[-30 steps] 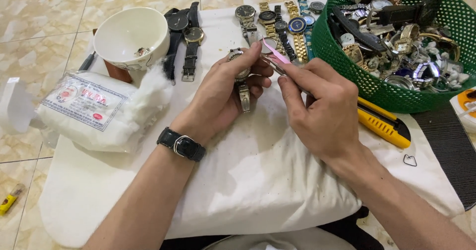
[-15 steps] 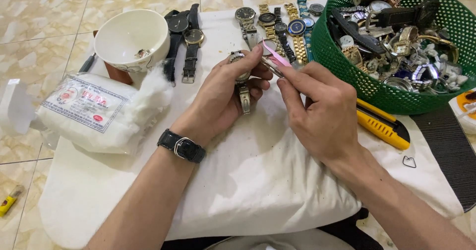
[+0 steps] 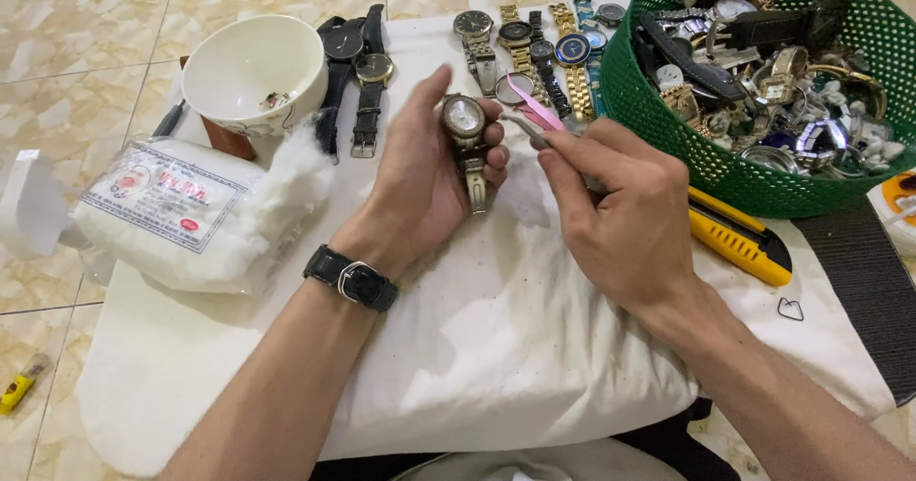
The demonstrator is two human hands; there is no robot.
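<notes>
The wristwatch (image 3: 465, 123) sits dial-up in our left hand (image 3: 425, 180), the case pinched between thumb and curled fingers and the metal band hanging down across the palm. Just beside that grip, on its right, our right hand (image 3: 625, 209) is closed around a pair of tweezers (image 3: 534, 123) with a pink handle, the tips pointing toward the edge of the case; whether the tips touch the watch or carry anything we cannot tell. We judge that we are in the middle of fine work at the watch case, with the tool brought to the spot but not clearly engaged. The next move calls for a steady left hold and a small, careful reach with the tips, since the dial face is exposed. Beyond the grip lie a row of other watches (image 3: 534, 47) on the white cloth (image 3: 496, 347); to its right, well apart, stands a green basket (image 3: 668, 137) full of watch parts, with a yellow utility knife (image 3: 739, 242) near it. To the left of the grip are a white bowl (image 3: 253, 66) and a bag of cotton wool (image 3: 181, 214).
</notes>
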